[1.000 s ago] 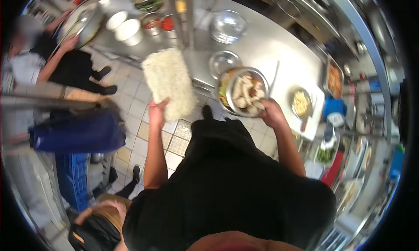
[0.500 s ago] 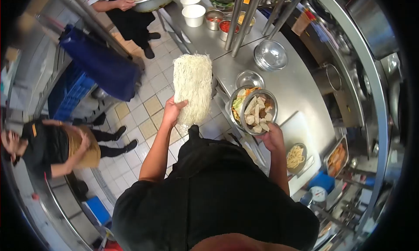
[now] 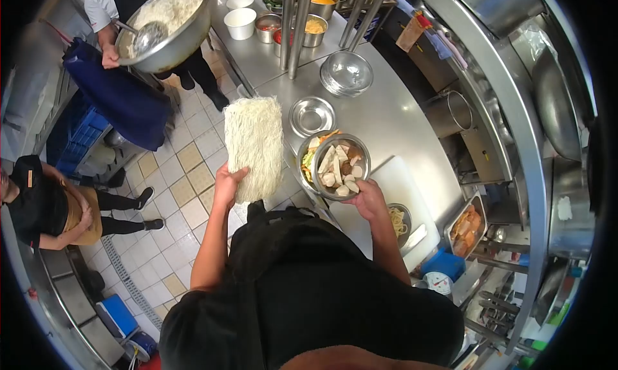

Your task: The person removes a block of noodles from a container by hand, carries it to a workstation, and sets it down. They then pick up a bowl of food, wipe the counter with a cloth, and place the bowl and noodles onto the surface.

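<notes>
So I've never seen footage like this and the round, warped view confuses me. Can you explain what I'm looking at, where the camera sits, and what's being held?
There is no machine here. The camera sits on a person's head and looks down, so you see their dark shirt, both arms and a curved fisheye view of a kitchen. The left hand holds up a flat block of dry noodles. The right hand holds stacked metal bowls; the top one holds pale sliced pieces, and vegetables show in the one beneath. On the steel counter lie an empty small bowl, a stack of bowls and a white cutting board. At top left another person holds a big bowl of rice.
</notes>
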{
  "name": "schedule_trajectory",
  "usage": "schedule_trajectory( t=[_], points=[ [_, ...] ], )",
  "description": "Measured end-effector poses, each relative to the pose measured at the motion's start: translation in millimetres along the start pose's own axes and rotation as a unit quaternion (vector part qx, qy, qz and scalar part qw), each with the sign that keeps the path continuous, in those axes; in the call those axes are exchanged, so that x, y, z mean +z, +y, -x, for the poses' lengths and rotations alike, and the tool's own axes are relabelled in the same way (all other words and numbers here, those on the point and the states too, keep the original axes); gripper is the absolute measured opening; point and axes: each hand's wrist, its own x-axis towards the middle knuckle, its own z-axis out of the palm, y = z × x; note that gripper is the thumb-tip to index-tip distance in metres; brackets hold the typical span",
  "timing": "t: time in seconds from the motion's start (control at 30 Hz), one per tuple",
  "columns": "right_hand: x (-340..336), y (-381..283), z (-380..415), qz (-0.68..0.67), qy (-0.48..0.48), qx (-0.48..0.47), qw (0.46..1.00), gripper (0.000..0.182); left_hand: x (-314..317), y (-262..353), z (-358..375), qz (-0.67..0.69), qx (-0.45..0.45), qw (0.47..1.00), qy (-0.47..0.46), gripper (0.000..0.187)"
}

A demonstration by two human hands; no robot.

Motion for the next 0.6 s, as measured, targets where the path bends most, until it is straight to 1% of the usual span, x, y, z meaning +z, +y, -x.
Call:
schedule_trajectory(
  t=[0.07, 0.17, 0.3, 0.4, 0.53, 0.6],
  points=[
    [0.4, -1.3, 4.3, 0.0, 0.008, 0.003, 1.0, 0.036, 9.4, 3.0, -3.2, 0.0, 0.015, 1.0, -0.009, 0.035],
    [0.4, -9.1, 14.4, 0.018, 0.019, 0.006, 1.0, 0.036, 21.9, 7.2, -6.0, 0.006, 0.015, 1.0, -0.018, 0.035],
    [-7.2, -11.1, 19.1, 0.007, 0.024, -0.006, 1.0, 0.035, 39.5, 21.2, -6.6, 0.044, 0.02, 0.999, -0.023, 0.035],
    [-8.4, -14.8, 22.4, 0.009, 0.039, -0.016, 0.999, 0.036, 46.8, 25.3, -10.8, 0.04, 0.03, 0.999, -0.013, 0.036],
    [-7.1, -18.6, 24.9, 0.013, 0.056, -0.026, 0.998, 0.037, 47.2, 39.3, -19.4, -0.006, 0.046, 0.999, 0.004, 0.036],
    [-2.5, -19.5, 25.3, 0.007, 0.055, -0.028, 0.998, 0.038, 42.9, 47.1, -26.1, 0.008, 0.045, 0.999, 0.014, 0.035]
  ],
)
